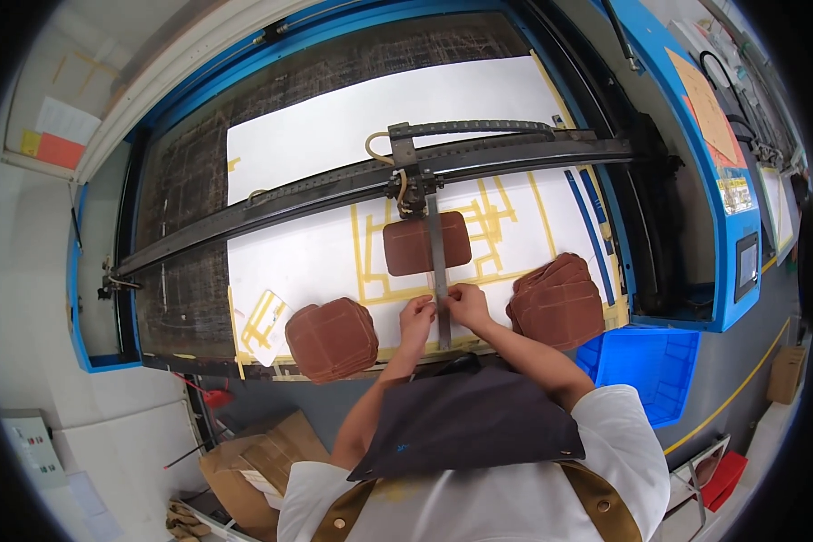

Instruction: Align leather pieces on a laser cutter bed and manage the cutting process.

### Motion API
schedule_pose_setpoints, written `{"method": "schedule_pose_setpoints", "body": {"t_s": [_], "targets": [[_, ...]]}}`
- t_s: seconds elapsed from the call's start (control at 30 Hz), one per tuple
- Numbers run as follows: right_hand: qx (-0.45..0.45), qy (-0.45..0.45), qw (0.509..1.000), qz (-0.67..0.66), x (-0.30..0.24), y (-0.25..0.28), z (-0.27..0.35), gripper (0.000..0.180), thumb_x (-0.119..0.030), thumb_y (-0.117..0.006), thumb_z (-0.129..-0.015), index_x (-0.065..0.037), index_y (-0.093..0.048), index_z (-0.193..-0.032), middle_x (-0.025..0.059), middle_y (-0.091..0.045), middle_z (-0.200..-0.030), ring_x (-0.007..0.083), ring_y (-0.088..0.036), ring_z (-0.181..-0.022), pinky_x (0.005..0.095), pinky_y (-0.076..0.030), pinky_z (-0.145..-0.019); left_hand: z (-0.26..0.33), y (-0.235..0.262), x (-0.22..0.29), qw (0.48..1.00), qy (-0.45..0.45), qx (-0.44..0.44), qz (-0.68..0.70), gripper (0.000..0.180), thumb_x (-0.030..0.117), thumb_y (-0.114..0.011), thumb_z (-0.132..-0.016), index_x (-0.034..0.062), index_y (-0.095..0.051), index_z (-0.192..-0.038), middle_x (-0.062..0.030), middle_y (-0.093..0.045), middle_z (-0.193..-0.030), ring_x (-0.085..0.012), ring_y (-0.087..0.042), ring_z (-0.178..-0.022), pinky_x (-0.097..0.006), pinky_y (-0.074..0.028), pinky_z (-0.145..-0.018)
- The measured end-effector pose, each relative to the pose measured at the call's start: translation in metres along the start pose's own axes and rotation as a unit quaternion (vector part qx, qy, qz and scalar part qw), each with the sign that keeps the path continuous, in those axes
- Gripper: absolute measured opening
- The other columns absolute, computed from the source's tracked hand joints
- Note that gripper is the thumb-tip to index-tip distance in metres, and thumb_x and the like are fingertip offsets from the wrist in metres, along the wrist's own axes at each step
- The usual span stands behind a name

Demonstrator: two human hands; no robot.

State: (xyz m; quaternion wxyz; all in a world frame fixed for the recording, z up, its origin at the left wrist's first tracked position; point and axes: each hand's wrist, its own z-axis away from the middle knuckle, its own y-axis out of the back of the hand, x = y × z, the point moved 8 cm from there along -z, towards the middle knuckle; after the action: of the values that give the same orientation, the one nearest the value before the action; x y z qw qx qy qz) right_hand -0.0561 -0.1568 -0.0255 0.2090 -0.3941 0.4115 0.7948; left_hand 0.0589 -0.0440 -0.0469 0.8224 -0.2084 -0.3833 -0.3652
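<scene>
Your left hand (415,318) and right hand (466,303) meet at the near end of a long grey metal ruler (438,271), fingers curled and pinching its edges from either side. The ruler runs from your hands away toward the laser head (406,194) mounted on the dark gantry rail (334,185). It lies across a single brown leather piece (411,246), which rests on the white sheet (334,135) inside a frame of yellow tape strips (492,226). A stack of brown leather pieces (332,338) sits at the near edge to your left; a second, fanned brown stack (558,301) lies just right of your right hand. A blue bin (646,366) stands near right, below the machine's blue frame (686,163).
</scene>
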Motion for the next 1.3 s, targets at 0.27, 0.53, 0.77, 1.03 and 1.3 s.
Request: {"method": "schedule_pose_setpoints", "body": {"t_s": [0.27,0.53,0.77,1.03,1.3], "targets": [[0.113,-0.049,0.992,0.01,0.042,0.083,0.021,0.019,-0.009,-0.067,-0.082,0.001,-0.068,-0.098,0.0155,-0.07,-0.078,0.0294,-0.069,-0.074,0.0404,-0.054,-0.068,0.017,-0.018,0.0,0.965,-0.11,-0.048,-0.235,0.027,0.012,-0.06,-0.09,0.0042,-0.063,-0.116,-0.0127,-0.069,-0.099,-0.0189,-0.066,-0.079,-0.03,-0.052,-0.07],[0.28,0.126,0.95,-0.066,-0.039,0.201,0.092,0.036,-0.001,-0.064,-0.083,-0.004,-0.06,-0.119,0.0153,-0.061,-0.098,0.0304,-0.063,-0.09,0.0367,-0.053,-0.08,0.053,-0.027,-0.007,0.71,-0.486,-0.069,-0.504,0.027,0.012,-0.063,-0.085,0.0134,-0.065,-0.112,-0.0088,-0.057,-0.074,-0.0302,-0.059,-0.064,-0.042,-0.049,-0.056],[0.774,0.21,0.585,0.12,-0.047,0.514,0.288,0.008,-0.004,-0.058,-0.09,0.0,-0.061,-0.096,0.0148,-0.064,-0.108,0.0282,-0.061,-0.103,0.0359,-0.046,-0.091,0.064,-0.041,-0.009,0.649,-0.55,-0.079,-0.519,0.025,0.011,-0.064,-0.084,0.0135,-0.067,-0.109,-0.0071,-0.054,-0.074,-0.0266,-0.057,-0.07,-0.039,-0.048,-0.059],[0.721,-0.009,0.686,0.101,0.087,0.63,0.266,0.025,-0.026,-0.058,-0.093,-0.005,-0.07,-0.098,0.0182,-0.057,-0.13,0.0319,-0.056,-0.118,0.038,-0.045,-0.098,0.057,-0.041,-0.01,0.661,-0.548,-0.088,-0.505,0.023,0.012,-0.063,-0.085,0.0147,-0.067,-0.108,-0.0069,-0.055,-0.074,-0.0278,-0.057,-0.069,-0.04,-0.048,-0.059],[0.694,-0.068,0.695,0.175,0.106,0.637,0.239,0.024,-0.022,-0.061,-0.089,-0.002,-0.071,-0.096,0.02,-0.064,-0.118,0.036,-0.057,-0.114,0.0434,-0.044,-0.099,0.051,-0.022,-0.018,0.672,-0.538,-0.057,-0.506,0.025,0.015,-0.064,-0.084,0.0175,-0.067,-0.11,-0.0073,-0.054,-0.073,-0.0288,-0.057,-0.067,-0.042,-0.048,-0.058]]}}
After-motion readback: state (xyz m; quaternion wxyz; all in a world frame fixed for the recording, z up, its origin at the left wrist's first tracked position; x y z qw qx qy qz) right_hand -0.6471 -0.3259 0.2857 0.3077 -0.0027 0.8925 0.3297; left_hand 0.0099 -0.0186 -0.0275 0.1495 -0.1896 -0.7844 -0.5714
